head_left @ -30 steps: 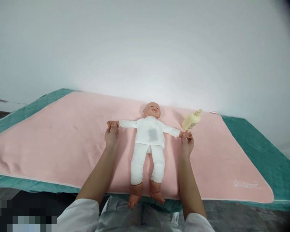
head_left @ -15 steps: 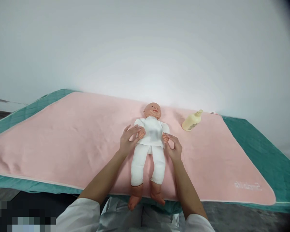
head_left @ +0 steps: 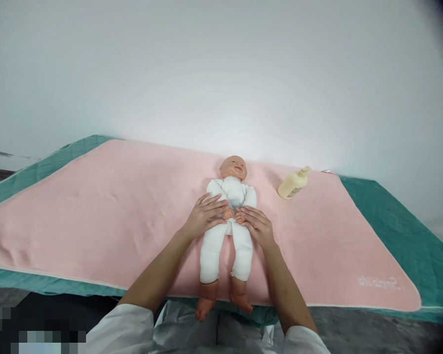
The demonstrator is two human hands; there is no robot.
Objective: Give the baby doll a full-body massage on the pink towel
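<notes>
A baby doll [head_left: 233,189] in a white top and white trousers lies on its back, head away from me and bare feet toward me. Its two small hands meet over its lower belly. My left hand [head_left: 205,214] is around the doll's forearm on the left, long fingers across the sleeve and thumb lower down. On the other side, my right hand [head_left: 259,225] holds the other forearm, its fingers over the wrist. Parts of both doll forearms are hidden beneath my fingers.
A pale yellow pump bottle [head_left: 292,185] stands tilted in view, right of the doll. Beneath lies a pink mat [head_left: 114,211] over a green quilted cover [head_left: 398,221]. A white wall [head_left: 221,73] rises behind. The doll's feet reach past the mat's front edge.
Both my hands have moved inward, bringing the doll's arms from its sides to the middle of its belly. The doll's body and the bottle have stayed in place.
</notes>
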